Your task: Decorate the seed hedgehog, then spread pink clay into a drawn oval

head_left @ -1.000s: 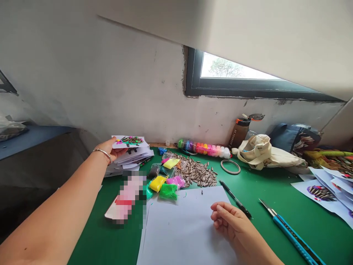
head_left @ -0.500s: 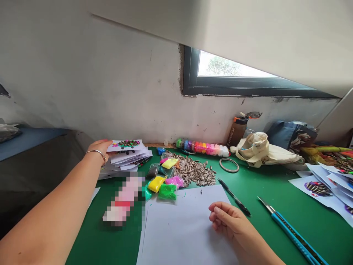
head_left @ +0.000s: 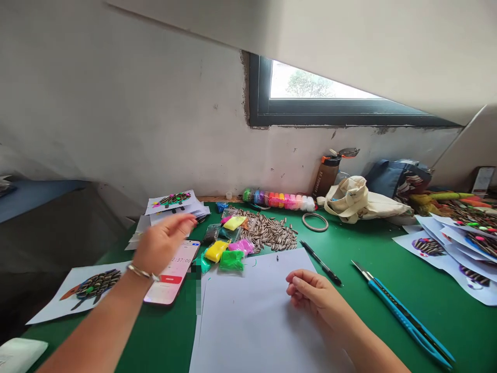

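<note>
My left hand (head_left: pixel 165 241) is raised over the phone (head_left: pixel 166 290), its fingers bent together and blurred; whether it holds anything does not show. Behind it lies a stack of papers, topped by a seed picture (head_left: pixel 171 199). My right hand (head_left: pixel 310 295) rests at the right side of the white paper (head_left: pixel 248 316), its fingers curled together with nothing visible in them. Beyond the paper are packets of clay, one yellow (head_left: pixel 216 251) and one green (head_left: pixel 232 260), beside a heap of striped seeds (head_left: pixel 267 233).
A pen (head_left: pixel 320 263) and a blue-handled cutter (head_left: pixel 404 316) lie at the right. Further back are a tape ring (head_left: pixel 315 222), a row of coloured clay (head_left: pixel 279 200), a brown bottle (head_left: pixel 326 176) and a cloth bag (head_left: pixel 349 199). More seed pictures (head_left: pixel 429 246) lie far right.
My left hand has left the stack of papers and come back toward me, over the phone. The view has shifted slightly; my right hand stays by the paper.
</note>
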{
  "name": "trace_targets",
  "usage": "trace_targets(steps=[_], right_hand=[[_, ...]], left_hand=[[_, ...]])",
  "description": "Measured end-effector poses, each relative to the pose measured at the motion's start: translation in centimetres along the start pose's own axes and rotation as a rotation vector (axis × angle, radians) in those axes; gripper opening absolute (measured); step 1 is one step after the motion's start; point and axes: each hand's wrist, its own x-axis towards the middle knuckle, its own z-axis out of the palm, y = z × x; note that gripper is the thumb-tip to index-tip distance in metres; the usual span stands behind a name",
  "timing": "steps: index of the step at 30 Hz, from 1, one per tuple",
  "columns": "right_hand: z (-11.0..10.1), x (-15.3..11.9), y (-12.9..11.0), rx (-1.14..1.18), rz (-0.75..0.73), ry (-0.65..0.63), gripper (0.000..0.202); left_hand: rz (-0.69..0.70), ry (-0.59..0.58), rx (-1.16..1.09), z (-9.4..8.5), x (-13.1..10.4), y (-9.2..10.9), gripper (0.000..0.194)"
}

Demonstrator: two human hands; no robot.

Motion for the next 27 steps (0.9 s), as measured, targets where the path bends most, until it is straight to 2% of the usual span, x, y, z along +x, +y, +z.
trace_targets(steps=[2,3,4,6,9,14,17,20,22,25,27], right_hand=[[-0.2,0.1,0.1,-0.022,-0.004,-0.013,0.03],[-0.3,0.1,0.2,-0.032,-0.011,-0.017,0.03],[-0.4,0.2,0.2,-0.041,-0.019,-0.022,0.03],[-0.4,0.2,0.3,-0.05,-0.034,-0.023,0.029],[-0.3,0.4,0.4,-0.07,-0.036,-0.021,0.031],[0.4,0.3,0.1,-0.27,-0.074,-0.015,0.026],[0.8,-0.1,0.1,-0.442,-0.105,-0.013,0.019],[0.9,-0.5,0.3,-0.545,-0.148,-0.027,0.019],[1.0,-0.5,0.6,-0.613,-0.202,-0.019,0.021],[1.0,-0.4,1.3,-0.768,-0.338,0.008,0.022],[0.9,-0.3,1.7,-0.858,-0.425,0.031,0.021]], left_hand=[[0.274,-0.261,0.249,2.6,-2.9,-0.2,0.034],[0.414,-0.349,0.338,3.9,-4.0,-0.6,0.037],[0.526,-0.397,0.422,5.2,-4.8,-1.3,0.04],[0.634,-0.439,0.585,7.2,-5.5,-2.7,0.044],[0.663,-0.4,0.726,9.1,-4.8,-4.5,0.046],[0.636,-0.367,0.786,10.2,-2.9,-5.8,0.041],[0.627,-0.284,0.77,10.5,-2.8,-5.3,0.041],[0.666,-0.191,0.702,10.7,-4.5,-3.7,0.04],[0.749,-0.233,0.633,10.9,-6.6,-2.6,0.043],[0.847,-0.472,0.616,11.2,-10.2,-1.7,0.045],[0.85,-0.602,0.643,11.5,-12.1,-2.0,0.05]])
